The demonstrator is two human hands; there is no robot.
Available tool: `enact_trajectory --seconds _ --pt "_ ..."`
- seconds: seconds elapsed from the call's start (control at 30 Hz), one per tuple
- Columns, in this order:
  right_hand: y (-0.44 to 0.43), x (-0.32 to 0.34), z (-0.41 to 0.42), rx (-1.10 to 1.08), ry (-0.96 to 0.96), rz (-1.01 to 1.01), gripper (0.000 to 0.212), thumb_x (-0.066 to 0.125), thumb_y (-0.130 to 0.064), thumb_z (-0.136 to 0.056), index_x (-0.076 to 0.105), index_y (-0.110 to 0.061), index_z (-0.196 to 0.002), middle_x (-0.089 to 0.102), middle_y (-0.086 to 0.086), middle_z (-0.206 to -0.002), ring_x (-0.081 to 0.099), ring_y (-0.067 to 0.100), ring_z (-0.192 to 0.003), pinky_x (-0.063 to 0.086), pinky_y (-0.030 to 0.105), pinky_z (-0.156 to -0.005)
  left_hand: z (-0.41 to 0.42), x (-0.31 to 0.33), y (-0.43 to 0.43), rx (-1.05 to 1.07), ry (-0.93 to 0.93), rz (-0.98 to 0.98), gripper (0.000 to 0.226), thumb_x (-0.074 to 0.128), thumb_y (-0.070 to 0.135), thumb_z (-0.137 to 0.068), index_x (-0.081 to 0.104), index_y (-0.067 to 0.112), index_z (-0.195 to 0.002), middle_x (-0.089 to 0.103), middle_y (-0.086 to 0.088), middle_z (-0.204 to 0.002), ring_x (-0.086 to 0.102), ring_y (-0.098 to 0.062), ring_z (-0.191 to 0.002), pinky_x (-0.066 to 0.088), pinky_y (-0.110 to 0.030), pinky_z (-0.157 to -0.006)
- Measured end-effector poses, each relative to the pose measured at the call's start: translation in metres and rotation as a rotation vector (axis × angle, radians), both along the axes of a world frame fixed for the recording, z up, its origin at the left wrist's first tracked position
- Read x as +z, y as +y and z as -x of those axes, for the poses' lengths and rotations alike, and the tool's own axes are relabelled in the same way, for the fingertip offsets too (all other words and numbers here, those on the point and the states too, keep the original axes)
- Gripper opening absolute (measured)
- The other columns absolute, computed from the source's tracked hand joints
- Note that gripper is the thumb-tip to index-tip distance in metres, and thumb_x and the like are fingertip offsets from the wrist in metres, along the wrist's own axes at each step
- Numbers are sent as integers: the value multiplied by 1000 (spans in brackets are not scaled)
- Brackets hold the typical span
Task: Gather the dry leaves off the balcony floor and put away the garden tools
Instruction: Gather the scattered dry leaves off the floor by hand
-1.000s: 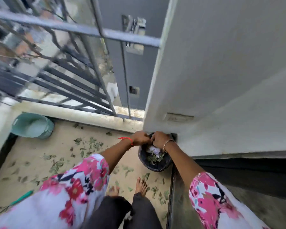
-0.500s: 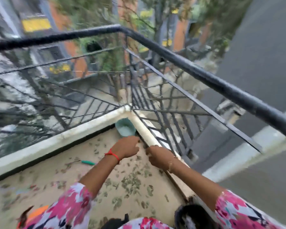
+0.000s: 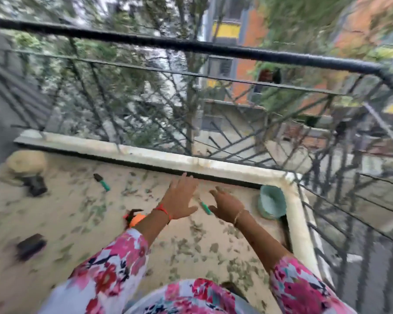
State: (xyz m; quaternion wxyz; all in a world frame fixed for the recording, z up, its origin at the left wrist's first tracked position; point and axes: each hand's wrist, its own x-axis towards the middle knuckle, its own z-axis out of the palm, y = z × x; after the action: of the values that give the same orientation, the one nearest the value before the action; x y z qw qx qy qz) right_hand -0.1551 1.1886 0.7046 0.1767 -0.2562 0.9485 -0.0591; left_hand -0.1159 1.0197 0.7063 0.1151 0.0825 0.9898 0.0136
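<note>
1. Left hand (image 3: 179, 200) and right hand (image 3: 226, 203) hover over the beige balcony floor (image 3: 55, 223), fingers (image 3: 185, 189) apart, holding nothing.
2. Dry green-brown leaves (image 3: 186, 245) litter the floor; a green-handled garden tool (image 3: 206, 207) lies between the hands.

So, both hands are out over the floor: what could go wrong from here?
The green-handled tool lies among the leaves between the left hand and right hand; a quick scoop might jab a finger on it. Leaves swept toward the ledge could slip out through the open railing.
</note>
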Motion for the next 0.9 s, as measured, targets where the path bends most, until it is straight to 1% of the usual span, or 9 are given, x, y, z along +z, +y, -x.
enact_trajectory --seconds 0.13,0.23,0.37,0.5,0.6,0.73,0.8,0.9 --pt "-79 -9 15 233 -9 -28 71 52 -43 -91 18 -15 -147 7 11 -157 9 26 -144 18 37 -112 -20 -10 -81 230 4 37 91 45 65 -85 5 16 -152 -5 -5 -160 -9 -23 -146 -8 -45 -116" --pt "-140 -21 26 395 -43 -49 80 56 -47 -87 13 -17 -149 2 9 -157 1 24 -145 15 38 -114 -37 -17 -130 400 -49 -17 95 48 64 -84 2 16 -152 -7 -5 -160 -11 -21 -146 -10 -43 -115" --pt "-221 -30 43 571 -67 -79 87 59 -50 -84 9 -20 -149 0 8 -157 0 24 -145 13 37 -115 -57 -32 -189 601 -121 -32 98 49 65 -83 -1 16 -152 -6 -5 -160 -10 -22 -146 -9 -44 -116" --pt "-302 -36 59 716 -98 -78 86 59 -49 -85 11 -19 -149 4 11 -157 2 26 -145 11 40 -115 -64 -38 -249 812 -138 -49 96 47 66 -84 -1 17 -152 0 -3 -160 -3 -21 -147 -3 -43 -116" --pt "-353 -40 73 851 -83 -89 85 59 -49 -85 13 -18 -149 9 13 -155 8 28 -144 15 39 -115 -65 -35 -284 939 -173 -71 94 47 64 -86 0 16 -152 2 -3 -160 -1 -22 -147 -3 -42 -117" --pt "-422 -42 92 997 -108 -135 82 60 -42 -86 14 -16 -148 9 14 -155 7 29 -143 19 43 -114 -67 -37 -330 1117 -142 -151 89 49 60 -87 4 17 -152 5 -2 -159 2 -22 -147 -1 -41 -117" --pt "-452 -47 97 1043 -115 -158 82 60 -44 -86 16 -15 -148 10 14 -155 7 30 -143 21 44 -113 -73 -39 -346 1193 -144 -193 88 48 59 -88 4 17 -151 5 -2 -159 2 -22 -147 0 -42 -117" --pt "-498 -54 98 1088 -138 -179 80 59 -44 -86 17 -14 -147 11 15 -154 10 30 -143 25 43 -110 -83 -47 -374 1274 -170 -192 88 47 61 -88 6 17 -151 7 -1 -158 3 -22 -146 -1 -41 -117"
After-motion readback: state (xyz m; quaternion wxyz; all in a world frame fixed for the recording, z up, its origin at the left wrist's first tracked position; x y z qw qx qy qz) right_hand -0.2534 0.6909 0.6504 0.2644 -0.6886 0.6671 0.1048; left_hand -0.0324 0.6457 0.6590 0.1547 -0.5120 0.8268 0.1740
